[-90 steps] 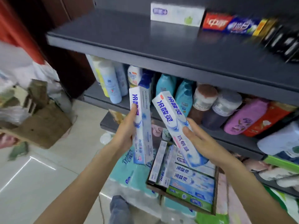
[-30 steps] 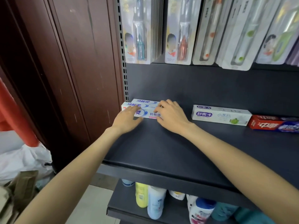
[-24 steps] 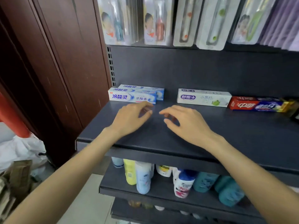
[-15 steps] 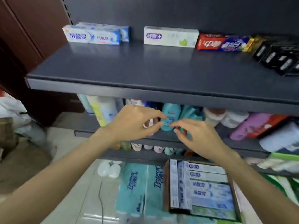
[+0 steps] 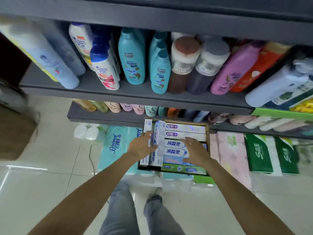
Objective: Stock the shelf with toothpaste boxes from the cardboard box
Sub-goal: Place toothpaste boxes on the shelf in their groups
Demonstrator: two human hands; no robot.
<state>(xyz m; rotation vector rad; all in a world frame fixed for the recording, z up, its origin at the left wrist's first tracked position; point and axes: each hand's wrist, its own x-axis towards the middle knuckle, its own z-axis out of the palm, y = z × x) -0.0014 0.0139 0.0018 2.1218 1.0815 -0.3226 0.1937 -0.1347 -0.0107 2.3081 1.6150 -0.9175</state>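
The cardboard box (image 5: 208,133) sits low in front of the shelves, on packs of tissue, filled with white and blue toothpaste boxes (image 5: 176,151) lying flat. Two more toothpaste boxes stand on edge along its left side (image 5: 158,131). My left hand (image 5: 141,146) is at that left side, thumb and fingers curled around the on-edge boxes. My right hand (image 5: 194,150) lies flat on the flat boxes with straight, spread fingers. The grey shelf (image 5: 152,16) that holds the toothpaste runs across the top; only its front edge shows.
Shampoo and lotion bottles (image 5: 132,56) crowd the middle shelf, with smaller bottles on the shelf below. Blue (image 5: 113,145), pink (image 5: 232,155) and green (image 5: 259,153) tissue packs flank the box. My legs (image 5: 122,209) stand on the tiled floor; brown cardboard (image 5: 15,133) lies left.
Both hands left the two boxes on the upper shelf and dropped to the cardboard box. My view tilted down with them. The left hand now holds boxes; the right rests on others.
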